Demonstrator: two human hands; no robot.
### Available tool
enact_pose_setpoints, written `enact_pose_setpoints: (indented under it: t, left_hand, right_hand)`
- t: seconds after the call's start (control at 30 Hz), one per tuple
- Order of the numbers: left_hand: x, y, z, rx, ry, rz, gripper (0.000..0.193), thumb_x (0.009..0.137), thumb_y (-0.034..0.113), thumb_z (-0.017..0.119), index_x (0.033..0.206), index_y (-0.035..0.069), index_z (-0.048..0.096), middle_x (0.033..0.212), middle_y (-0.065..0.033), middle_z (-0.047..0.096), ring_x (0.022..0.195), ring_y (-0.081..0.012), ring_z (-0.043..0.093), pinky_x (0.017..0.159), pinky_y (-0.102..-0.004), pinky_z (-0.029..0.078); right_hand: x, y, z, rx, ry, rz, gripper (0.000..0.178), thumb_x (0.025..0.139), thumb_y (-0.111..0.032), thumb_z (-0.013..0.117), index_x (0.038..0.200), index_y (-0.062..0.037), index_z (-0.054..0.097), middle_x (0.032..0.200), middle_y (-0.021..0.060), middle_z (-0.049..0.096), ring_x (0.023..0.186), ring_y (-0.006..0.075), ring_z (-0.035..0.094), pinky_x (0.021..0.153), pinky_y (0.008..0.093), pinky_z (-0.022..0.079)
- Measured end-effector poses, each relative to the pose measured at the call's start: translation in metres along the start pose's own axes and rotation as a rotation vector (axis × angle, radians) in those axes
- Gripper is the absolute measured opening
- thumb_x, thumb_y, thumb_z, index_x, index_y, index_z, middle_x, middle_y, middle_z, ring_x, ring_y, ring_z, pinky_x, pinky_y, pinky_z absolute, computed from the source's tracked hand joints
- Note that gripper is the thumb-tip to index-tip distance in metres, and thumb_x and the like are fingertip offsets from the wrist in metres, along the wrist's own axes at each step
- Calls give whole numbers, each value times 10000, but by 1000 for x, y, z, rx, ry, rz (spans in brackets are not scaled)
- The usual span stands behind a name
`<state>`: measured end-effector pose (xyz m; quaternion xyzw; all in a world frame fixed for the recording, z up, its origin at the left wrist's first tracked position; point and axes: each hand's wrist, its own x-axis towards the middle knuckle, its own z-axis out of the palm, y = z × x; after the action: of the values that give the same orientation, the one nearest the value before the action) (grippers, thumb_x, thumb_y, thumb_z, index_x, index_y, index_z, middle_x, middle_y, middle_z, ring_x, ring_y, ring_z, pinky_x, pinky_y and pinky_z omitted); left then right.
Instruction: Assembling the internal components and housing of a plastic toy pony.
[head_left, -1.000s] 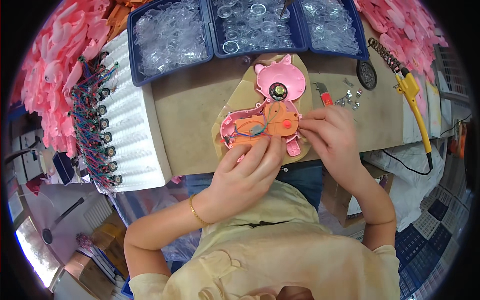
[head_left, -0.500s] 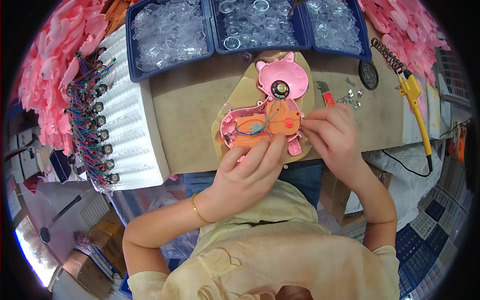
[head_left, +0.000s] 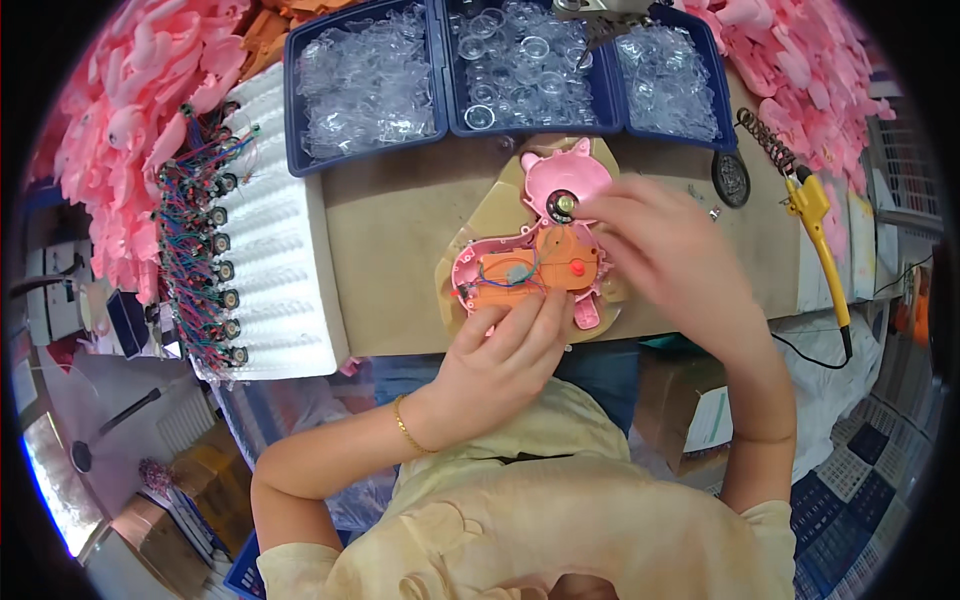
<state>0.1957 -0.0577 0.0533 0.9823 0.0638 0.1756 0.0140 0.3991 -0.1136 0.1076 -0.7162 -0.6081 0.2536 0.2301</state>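
Observation:
A pink animal-shaped toy shell lies open side up on a tan holder in front of me. In its body sits an orange plastic housing with a red button and thin coloured wires across it. A small round speaker rests at the neck. My left hand is closed at the shell's near edge, fingertips on the orange housing. Above the shell's right side is my right hand, blurred, its fingertips by the speaker; whether they hold anything is hidden.
Blue bins of clear plastic parts stand along the back. At left, wired speakers line a white foam tray. Pink parts are heaped at both back corners. A yellow-handled tool and a black disc lie right.
My right hand has moved from the housing's right end up and leftward to the speaker, now covering the red-handled cutter. My left hand keeps its place on the toy. The whole view has shifted slightly.

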Motion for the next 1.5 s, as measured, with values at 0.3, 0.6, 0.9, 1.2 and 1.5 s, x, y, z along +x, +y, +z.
enact_pose_setpoints:
  t: [0.3, 0.6, 0.9, 1.2, 1.5]
  left_hand:
    - [6, 0, 4, -24, 24, -133, 322, 764, 194, 550, 1079, 161, 608, 1297, -114, 496, 1231, -261, 411, 1019, -442, 243]
    - [6, -6, 1, -35, -6, -80, 290, 764, 193, 542, 1043, 135, 596, 1260, -115, 517, 1209, -248, 434, 1022, -467, 236]
    - [9, -2, 13, -40, 82, -68, 323, 750, 181, 558, 1064, 121, 607, 1319, -104, 475, 1237, -251, 398, 1026, -460, 238]
    - [-1, -4, 14, -64, 66, 31, 343, 765, 177, 532, 1083, 74, 612, 1333, -102, 463, 1263, -226, 387, 1025, -451, 257]
    - [2, -9, -13, -342, -101, 61, 627, 779, 182, 526, 1360, 37, 339, 1450, -185, 252, 1343, -348, 250, 1096, -458, 196]
  right_hand:
    - [-6, 29, 23, -303, 112, -412, 362, 693, -49, 592, 1054, -45, 613, 1076, 83, 608, 999, 253, 571, 846, 388, 424]
    - [11, 29, 22, -340, 161, -329, 326, 732, -38, 607, 1058, -49, 614, 1054, 73, 617, 1013, 260, 561, 867, 391, 409]
    - [49, 30, 3, -123, -44, -191, 131, 711, -67, 655, 803, -24, 572, 760, 116, 572, 726, 307, 571, 634, 376, 449]
    - [34, 18, 15, -134, 66, -150, 125, 750, -144, 658, 806, -44, 608, 781, 115, 603, 781, 320, 583, 678, 401, 452]
    - [161, -16, 47, -618, 449, 8, 185, 793, -25, 471, 956, -29, 558, 868, 160, 550, 699, 335, 602, 633, 405, 505]
